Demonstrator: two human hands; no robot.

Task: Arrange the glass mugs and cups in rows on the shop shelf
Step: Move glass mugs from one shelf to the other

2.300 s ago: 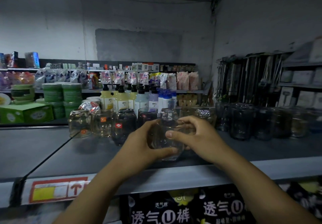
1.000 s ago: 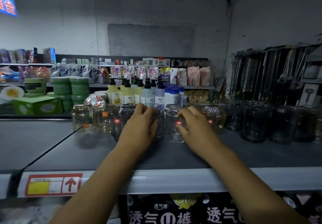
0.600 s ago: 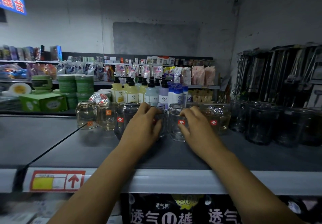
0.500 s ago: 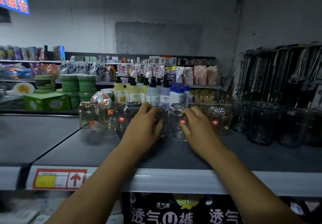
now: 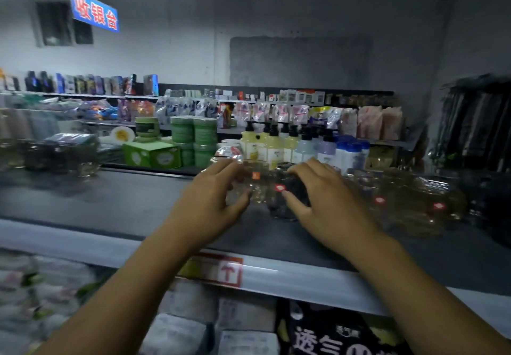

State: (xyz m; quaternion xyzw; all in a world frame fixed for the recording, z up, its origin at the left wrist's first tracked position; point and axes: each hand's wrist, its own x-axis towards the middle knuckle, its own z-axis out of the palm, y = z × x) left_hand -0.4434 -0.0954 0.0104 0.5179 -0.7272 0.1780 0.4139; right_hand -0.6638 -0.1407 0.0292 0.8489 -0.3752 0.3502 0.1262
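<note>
The view is motion-blurred. A row of glass mugs and cups stands on the dark grey shop shelf (image 5: 110,202). My left hand (image 5: 213,202) curls around a clear glass mug (image 5: 258,189) with an orange sticker, thumb in front and fingers over its rim. My right hand (image 5: 326,197) curls around a darker glass cup (image 5: 280,208) with a red sticker, right beside the first. Further clear glasses (image 5: 409,205) with red stickers line up to the right of my right hand.
Dark glassware (image 5: 489,202) fills the shelf's far right. More glass items (image 5: 55,155) stand on the far left. Pump bottles (image 5: 276,144) and green tubs (image 5: 193,133) stand behind the row. The shelf's front rail (image 5: 304,277) carries a red price label (image 5: 215,269).
My view swung left and blurred. Both hands left the middle glasses and moved left along the row, now curling round the two glasses at its left end.
</note>
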